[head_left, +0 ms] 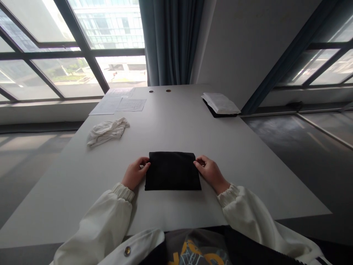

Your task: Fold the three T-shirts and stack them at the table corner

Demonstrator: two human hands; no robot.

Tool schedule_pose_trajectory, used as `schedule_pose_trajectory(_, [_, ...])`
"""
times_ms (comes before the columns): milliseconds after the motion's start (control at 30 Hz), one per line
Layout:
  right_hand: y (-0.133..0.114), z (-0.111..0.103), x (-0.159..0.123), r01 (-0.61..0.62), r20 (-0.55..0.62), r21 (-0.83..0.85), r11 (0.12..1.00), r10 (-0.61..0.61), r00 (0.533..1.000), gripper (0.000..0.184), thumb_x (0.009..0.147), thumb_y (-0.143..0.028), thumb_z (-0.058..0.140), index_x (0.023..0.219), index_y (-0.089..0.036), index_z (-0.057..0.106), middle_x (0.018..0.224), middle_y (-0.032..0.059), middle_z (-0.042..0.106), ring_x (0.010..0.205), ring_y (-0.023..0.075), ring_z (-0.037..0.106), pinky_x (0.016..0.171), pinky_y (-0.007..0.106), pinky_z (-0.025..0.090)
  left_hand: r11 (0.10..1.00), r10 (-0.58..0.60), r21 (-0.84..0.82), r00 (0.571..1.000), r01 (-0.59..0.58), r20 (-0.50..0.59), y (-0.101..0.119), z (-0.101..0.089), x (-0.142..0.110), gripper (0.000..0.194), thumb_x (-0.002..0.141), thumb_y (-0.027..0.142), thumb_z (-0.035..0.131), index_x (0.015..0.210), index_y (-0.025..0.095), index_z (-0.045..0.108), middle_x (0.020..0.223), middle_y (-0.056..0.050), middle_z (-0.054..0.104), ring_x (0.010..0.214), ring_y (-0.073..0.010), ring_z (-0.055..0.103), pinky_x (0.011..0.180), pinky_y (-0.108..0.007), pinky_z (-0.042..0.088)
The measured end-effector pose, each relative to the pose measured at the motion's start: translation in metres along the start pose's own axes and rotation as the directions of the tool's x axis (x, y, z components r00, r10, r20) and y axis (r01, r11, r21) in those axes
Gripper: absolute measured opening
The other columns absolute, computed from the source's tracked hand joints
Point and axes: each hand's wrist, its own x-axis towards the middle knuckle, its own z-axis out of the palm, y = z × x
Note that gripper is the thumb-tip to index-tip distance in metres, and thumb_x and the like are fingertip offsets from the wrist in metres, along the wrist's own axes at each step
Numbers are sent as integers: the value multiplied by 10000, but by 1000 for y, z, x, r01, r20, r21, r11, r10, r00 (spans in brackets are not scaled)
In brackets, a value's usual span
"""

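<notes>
A black rectangular piece, apparently folded cloth (pixel 173 172), lies in front of me near the table's front edge. My left hand (pixel 135 172) pinches its upper left side between thumb and fingers. At the opposite side, my right hand (pixel 211 172) grips the upper right edge in the same way. The piece looks flat and smooth, with its far edge nearly straight. Whether its far edge is lifted off the table I cannot tell.
The white table (pixel 171 129) bears a crumpled white cloth (pixel 108 131) at left and paper sheets (pixel 131 105) behind it. A white folded stack (pixel 221 103) rests on something black at the back right. Two round holes pierce the far end, before a blue curtain (pixel 171 40).
</notes>
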Motion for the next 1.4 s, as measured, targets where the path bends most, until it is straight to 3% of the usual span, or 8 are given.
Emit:
schedule_pose_trajectory(200, [8,4,4,40,-9,34,999,-40,999,248,875,-457,652,907,-217,703,882,58,741,794,225,704,770,351,566,997,-57,-44,998,57,-3,-1,2,1,393,872,474,612,1188,242,638,932,-17,780,806,-204,712,822,-338,542])
schedule_pose_trajectory(333, [12,6,5,88,-10,-22,996,-88,996,246,906,-450,638,900,-221,729,883,52,696,790,215,669,801,364,557,998,-43,42,997,46,-68,2,4,2,325,915,526,558,1037,246,668,950,-31,767,819,-213,694,815,-348,528])
schedule_pose_trajectory(500, [13,7,7,166,59,0,986,-166,984,218,925,-392,615,935,-220,749,947,58,679,857,214,670,833,354,548,996,10,87,1000,-11,7,3,8,3,306,911,526,575,1003,256,687,879,-14,736,804,-212,673,820,-349,522])
schedule_pose_trajectory(733, [18,7,9,84,73,56,995,-88,993,193,878,-316,590,948,-213,738,956,53,755,856,218,706,825,352,552,992,57,114,998,-53,-32,-1,11,5,204,879,434,610,944,244,647,939,-27,708,820,-201,659,835,-354,536])
schedule_pose_trajectory(933, [18,-3,2,168,52,-10,986,-167,985,184,878,-208,594,1023,-230,705,890,29,702,759,193,660,734,333,568,998,56,33,998,-58,40,-13,-6,-1,319,921,387,597,1208,248,607,1089,-47,736,877,-196,714,833,-358,585])
schedule_pose_trajectory(1067, [25,-27,-6,457,243,-36,889,-436,866,457,916,-153,620,1344,-303,683,1366,102,636,1224,257,635,1025,430,565,926,358,33,902,-376,243,-26,-27,-18,412,906,248,597,1312,279,657,1481,-106,576,1273,-251,636,1068,-416,542])
schedule_pose_trajectory(1200, [31,-32,-10,576,400,-45,816,-514,759,558,906,-117,696,1417,-338,670,1559,90,515,1449,296,489,1185,502,479,870,416,80,811,-487,411,-29,-36,-33,586,849,154,628,1407,333,639,1621,-83,448,1382,-287,566,1153,-453,495])
schedule_pose_trajectory(1400, [29,-16,-9,622,334,-83,779,-566,753,527,860,34,614,1212,-313,796,1678,42,400,1582,314,311,1272,566,368,832,422,150,786,-534,452,-19,-33,-35,641,823,176,696,1437,345,622,1631,-83,443,1364,-308,572,1137,-484,506])
